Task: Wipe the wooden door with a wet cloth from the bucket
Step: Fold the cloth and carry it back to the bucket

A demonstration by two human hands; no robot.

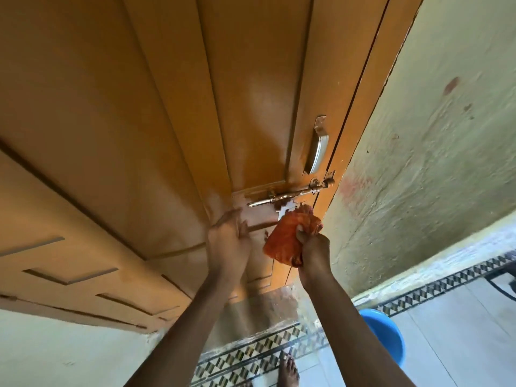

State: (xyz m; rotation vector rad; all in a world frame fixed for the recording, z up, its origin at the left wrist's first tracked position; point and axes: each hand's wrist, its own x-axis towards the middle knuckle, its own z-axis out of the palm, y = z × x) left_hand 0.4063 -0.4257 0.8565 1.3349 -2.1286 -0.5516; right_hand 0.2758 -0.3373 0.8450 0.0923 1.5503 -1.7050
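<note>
The orange-brown wooden door (173, 113) fills most of the view, with raised panels and a wet sheen near the latch. My right hand (314, 248) grips a bunched orange cloth (284, 237) and holds it against the door just below the brass sliding bolt (290, 195). My left hand (229, 238) lies flat on the door to the left of the cloth, fingers straight. A blue bucket (384, 333) stands on the floor at the lower right, partly hidden behind my right forearm.
A metal pull handle (318, 148) is fixed above the bolt, near the door's edge. A pale green plastered wall (435, 152) runs along the right. The tiled floor (460, 339) has a patterned border, and a bare foot (289, 371) shows at the bottom.
</note>
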